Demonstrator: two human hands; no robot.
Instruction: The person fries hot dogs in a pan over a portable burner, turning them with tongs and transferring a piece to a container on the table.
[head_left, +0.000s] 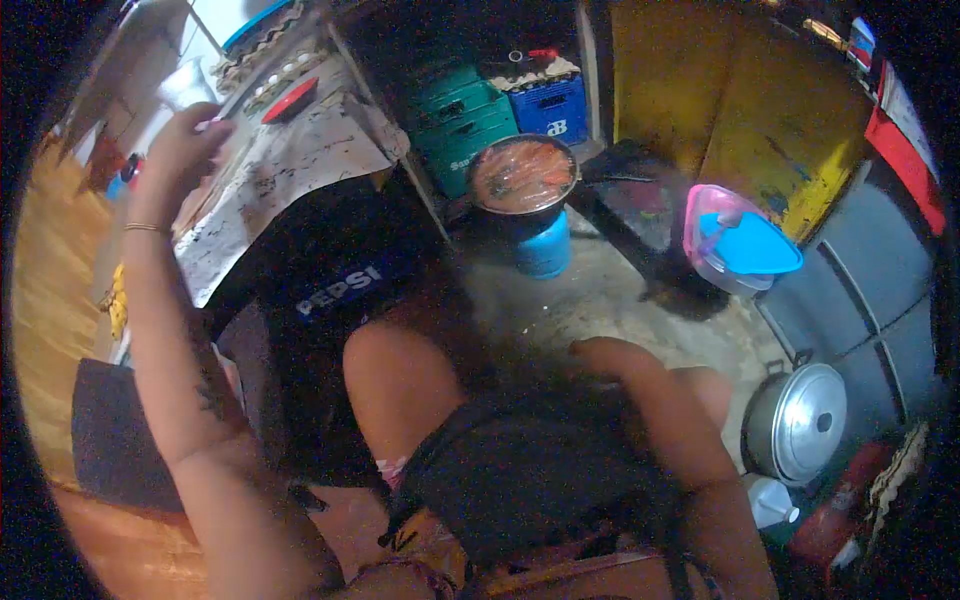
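My left hand is raised over the left end of the table, its fingers curled around a small pale thing too blurred to name. To its right, a red dish lies on the table beside a tray of eggs. My right hand hangs low near my right knee; its fingers are dark and smeared, so what they hold, if anything, does not show. Beyond it, a round pan covered with clear film, with orange-red contents, rests above a blue cylinder.
Green crates and a blue crate stand at the back. A pink container with a blue lid is on the right. Near the right wall are a lidded metal pot and a white bottle. Bananas hang at the left.
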